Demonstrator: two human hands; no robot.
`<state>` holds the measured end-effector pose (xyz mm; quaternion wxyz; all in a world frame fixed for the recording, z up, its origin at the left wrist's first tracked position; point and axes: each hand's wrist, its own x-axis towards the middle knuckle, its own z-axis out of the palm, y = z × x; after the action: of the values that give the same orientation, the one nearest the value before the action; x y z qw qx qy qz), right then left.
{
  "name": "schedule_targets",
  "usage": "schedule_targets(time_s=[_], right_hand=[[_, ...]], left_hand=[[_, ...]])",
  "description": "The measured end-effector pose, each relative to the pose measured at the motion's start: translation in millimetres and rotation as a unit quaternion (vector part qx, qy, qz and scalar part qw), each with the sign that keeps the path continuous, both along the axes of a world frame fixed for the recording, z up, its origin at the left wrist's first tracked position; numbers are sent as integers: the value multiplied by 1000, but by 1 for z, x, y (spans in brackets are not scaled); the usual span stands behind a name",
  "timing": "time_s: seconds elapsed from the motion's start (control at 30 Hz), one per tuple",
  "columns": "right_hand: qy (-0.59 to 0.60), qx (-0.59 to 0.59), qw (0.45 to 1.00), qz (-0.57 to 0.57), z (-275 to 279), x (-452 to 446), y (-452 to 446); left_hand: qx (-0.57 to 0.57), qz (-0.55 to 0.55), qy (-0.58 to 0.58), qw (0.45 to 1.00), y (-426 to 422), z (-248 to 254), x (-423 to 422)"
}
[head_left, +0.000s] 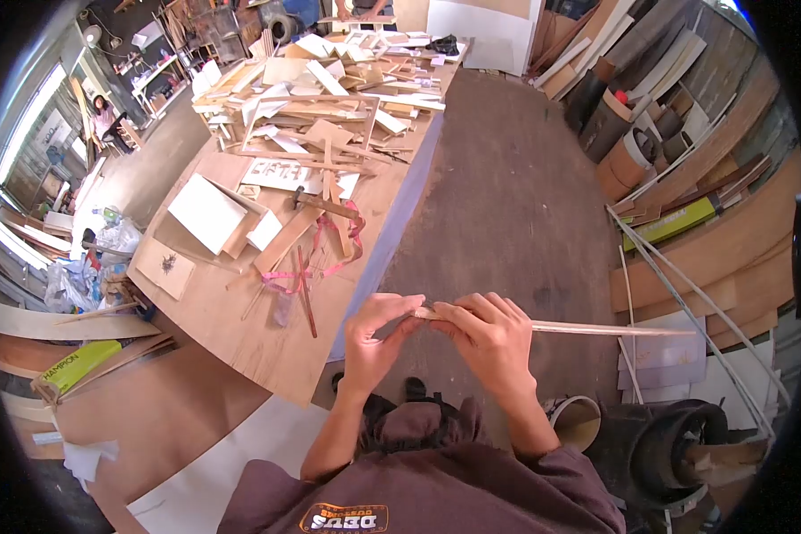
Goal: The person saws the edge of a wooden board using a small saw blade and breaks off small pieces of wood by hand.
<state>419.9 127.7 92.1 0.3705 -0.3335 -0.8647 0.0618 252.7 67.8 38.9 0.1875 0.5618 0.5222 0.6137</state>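
Note:
A long, thin wooden strip point(596, 328) lies level in front of my body and reaches far to the right. My right hand point(485, 334) is closed around it close to its left end, fingers over the top and thumb below. At that end, my left hand point(381, 336) pinches the tip between fingers and thumb; the exact contact is partly hidden. Both hands are over the floor, just right of the plywood-topped table point(267, 356). On the table lie a hammer point(325, 205), a pink ribbon-like strap point(356, 233) and a thin reddish-brown stick point(306, 292).
Wood offcuts point(320, 76) are heaped on the table's far half, beside a white box-like piece point(206, 214). Small nails seem to lie on a square board point(165, 267). Boards point(712, 267) and a black bin point(659, 445) stand at right. Another person point(107, 120) sits far left.

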Motion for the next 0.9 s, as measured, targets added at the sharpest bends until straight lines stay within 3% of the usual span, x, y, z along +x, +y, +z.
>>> schedule_targets(time_s=[0.53,0.73,0.8,0.9], right_hand=[[-29,60,998,12,-9,-16,-4],[-60,70,996,-1,-14,-25,-9],[-62,67,996,2,-15,-30,-9],[-92,47,995,-17,-17,-40,-12]], left_hand=[[-31,51,-24,998,-6,-29,-6],[-36,25,-98,994,-7,-39,-5],[-54,2,-171,984,-6,-39,-2],[-60,21,-111,992,-7,-40,-10]])
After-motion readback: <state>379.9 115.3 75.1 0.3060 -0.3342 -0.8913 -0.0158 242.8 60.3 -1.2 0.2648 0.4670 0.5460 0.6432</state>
